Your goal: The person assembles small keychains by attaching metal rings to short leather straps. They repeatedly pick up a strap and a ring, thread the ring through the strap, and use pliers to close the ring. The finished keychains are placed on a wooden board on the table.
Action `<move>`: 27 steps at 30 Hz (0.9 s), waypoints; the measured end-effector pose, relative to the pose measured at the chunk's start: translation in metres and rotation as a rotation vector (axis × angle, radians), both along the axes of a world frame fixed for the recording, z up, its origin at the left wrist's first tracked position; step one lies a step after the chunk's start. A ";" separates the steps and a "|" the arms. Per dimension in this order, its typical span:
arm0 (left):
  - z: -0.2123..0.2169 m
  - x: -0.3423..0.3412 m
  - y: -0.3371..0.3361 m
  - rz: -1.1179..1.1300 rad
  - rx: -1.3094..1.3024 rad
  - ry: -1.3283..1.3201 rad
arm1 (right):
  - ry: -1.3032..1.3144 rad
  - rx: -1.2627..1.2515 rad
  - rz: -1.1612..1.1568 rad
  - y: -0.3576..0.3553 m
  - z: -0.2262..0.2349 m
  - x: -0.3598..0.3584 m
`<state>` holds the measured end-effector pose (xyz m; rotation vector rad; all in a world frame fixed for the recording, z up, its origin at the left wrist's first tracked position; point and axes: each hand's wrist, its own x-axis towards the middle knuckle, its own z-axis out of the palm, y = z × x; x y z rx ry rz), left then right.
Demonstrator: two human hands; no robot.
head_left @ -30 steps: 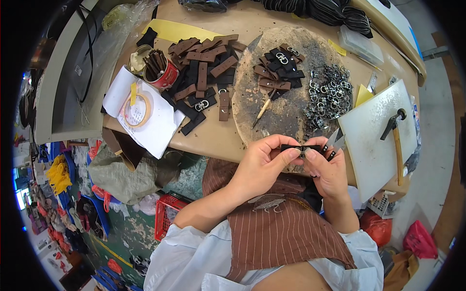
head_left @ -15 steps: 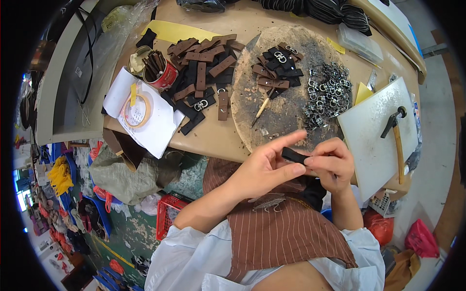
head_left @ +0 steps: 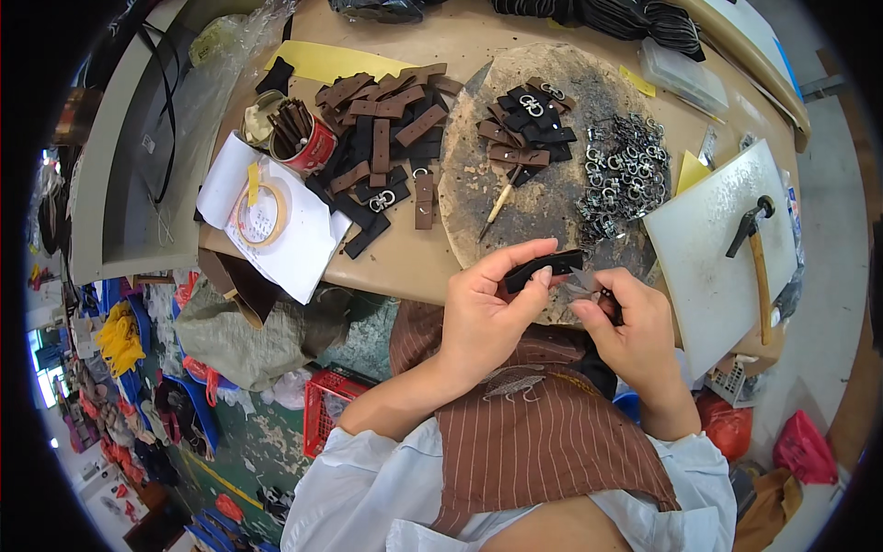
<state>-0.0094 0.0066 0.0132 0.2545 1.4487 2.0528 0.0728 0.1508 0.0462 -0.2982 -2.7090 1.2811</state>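
Observation:
My left hand (head_left: 492,308) pinches a short black strap (head_left: 544,269) between thumb and fingers, above the near edge of a round wooden block. A row of small holes or dots shows along the strap. My right hand (head_left: 630,327) is closed around small snips (head_left: 579,283); their grey metal blades point at the strap's right end, and the fingers hide most of the dark handle. Whether the blades touch the strap, I cannot tell. Beyond my hands, brown and black straps (head_left: 520,156), some with metal rings, lie on the block next to an awl (head_left: 497,204) with a wooden handle.
Metal swivel clasps (head_left: 625,170) are heaped on the block's right side (head_left: 552,216). At right, a hammer (head_left: 757,248) lies on a white board (head_left: 681,258). More straps (head_left: 382,129), a red tin (head_left: 317,147) and a tape roll (head_left: 262,216) on papers are at left.
My right hand has drawn back from the strap and turned, and the snips' blades now show. My left fingers have closed on the strap, which has risen slightly and lies more lengthwise.

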 end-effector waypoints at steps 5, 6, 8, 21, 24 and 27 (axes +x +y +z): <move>0.005 -0.002 -0.001 0.027 -0.049 0.004 | 0.009 0.126 -0.013 -0.004 -0.002 -0.003; 0.006 -0.002 -0.001 0.036 -0.042 -0.004 | 0.012 0.130 -0.009 -0.005 -0.002 -0.004; 0.007 -0.001 0.000 0.031 -0.052 0.033 | 0.015 0.145 -0.007 -0.005 -0.002 -0.004; -0.007 0.000 -0.004 -0.109 -0.035 0.193 | -0.599 -1.502 0.047 0.020 -0.010 0.000; -0.009 -0.010 -0.003 -0.180 0.064 -0.142 | -0.406 -0.992 -0.022 0.022 -0.012 0.003; -0.008 -0.017 -0.006 -0.184 0.162 -0.237 | -0.120 -0.287 -0.042 0.019 -0.002 0.007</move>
